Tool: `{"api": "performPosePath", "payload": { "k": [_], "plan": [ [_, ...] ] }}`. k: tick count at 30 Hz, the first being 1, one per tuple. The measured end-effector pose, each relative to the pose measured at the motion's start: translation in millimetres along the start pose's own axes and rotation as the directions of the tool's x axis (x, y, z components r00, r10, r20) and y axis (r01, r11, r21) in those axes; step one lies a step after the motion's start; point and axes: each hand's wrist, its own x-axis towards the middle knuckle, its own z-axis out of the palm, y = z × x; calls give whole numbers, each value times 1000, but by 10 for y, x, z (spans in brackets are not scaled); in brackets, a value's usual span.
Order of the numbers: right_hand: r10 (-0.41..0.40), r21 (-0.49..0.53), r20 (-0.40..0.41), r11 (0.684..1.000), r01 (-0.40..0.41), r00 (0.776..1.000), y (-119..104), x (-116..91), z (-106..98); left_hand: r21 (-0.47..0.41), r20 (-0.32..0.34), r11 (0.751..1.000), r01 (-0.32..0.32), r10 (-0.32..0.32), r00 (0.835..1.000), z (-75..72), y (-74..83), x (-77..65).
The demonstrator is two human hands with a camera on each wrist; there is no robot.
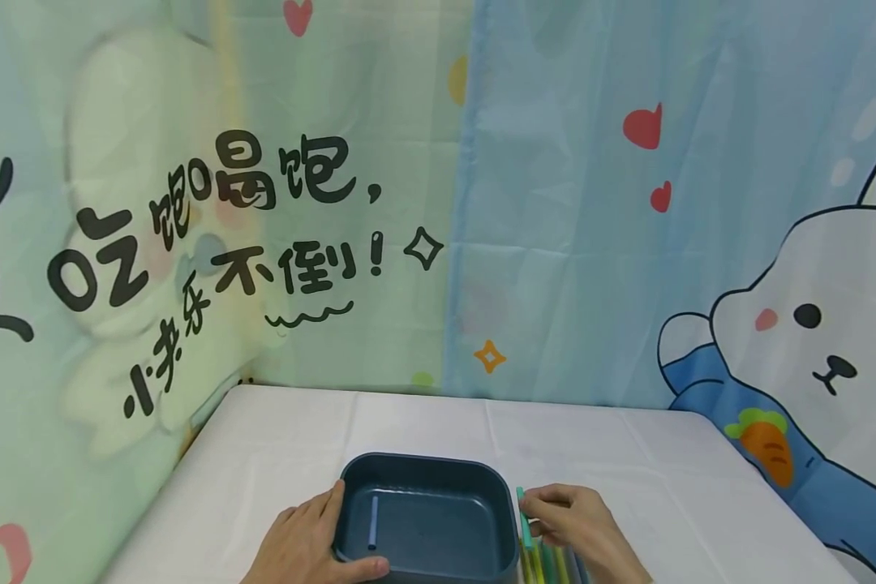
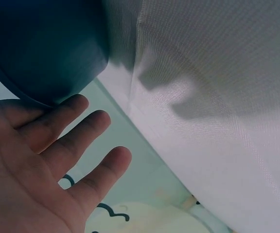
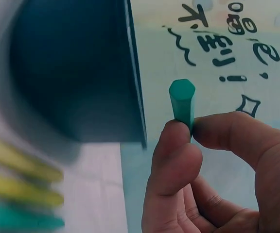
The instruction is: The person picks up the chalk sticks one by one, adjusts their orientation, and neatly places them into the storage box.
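Note:
A dark blue rectangular box (image 1: pixel 438 535) stands on the white-covered table, with one blue-purple stick (image 1: pixel 373 523) lying inside. My left hand (image 1: pixel 310 539) rests against the box's left side, its thumb across the near left corner of the rim. In the left wrist view that hand's fingers (image 2: pixel 84 141) extend fairly straight beside the box wall. Right of the box, my right hand (image 1: pixel 573 519) pinches a green six-sided stick (image 3: pixel 183 97) between thumb and fingers. It is held upright, its flat end pointing up. Below that hand lie several yellow, green and blue sticks (image 1: pixel 538 561) side by side.
The white tablecloth (image 1: pixel 613 454) spreads around the box. Behind it hangs a printed curtain (image 1: pixel 555 284) with black lettering, hearts and a cartoon bear. Yellow sticks (image 3: pixel 23 165) beside the box look blurred in the right wrist view.

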Motion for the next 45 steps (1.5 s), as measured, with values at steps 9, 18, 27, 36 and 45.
{"api": "performPosePath", "payload": {
  "k": [9,18,27,36,45],
  "plan": [
    [-72,47,9,996,72,997,-214,8,255,-6,1,1000,6,-6,1000,2,2,2],
    [-129,71,12,989,127,992,-335,17,451,-12,-2,1000,4,-4,1000,3,0,3],
    [-155,110,55,983,148,986,-360,33,639,-3,-9,1000,4,-4,1000,-16,5,-6],
    [-192,111,103,977,180,976,-358,16,853,-10,17,1000,21,-21,1000,-8,1,-4],
    [-194,91,140,979,183,971,-361,37,1045,-6,20,1000,26,-26,999,-20,12,-3]
  ]
}}
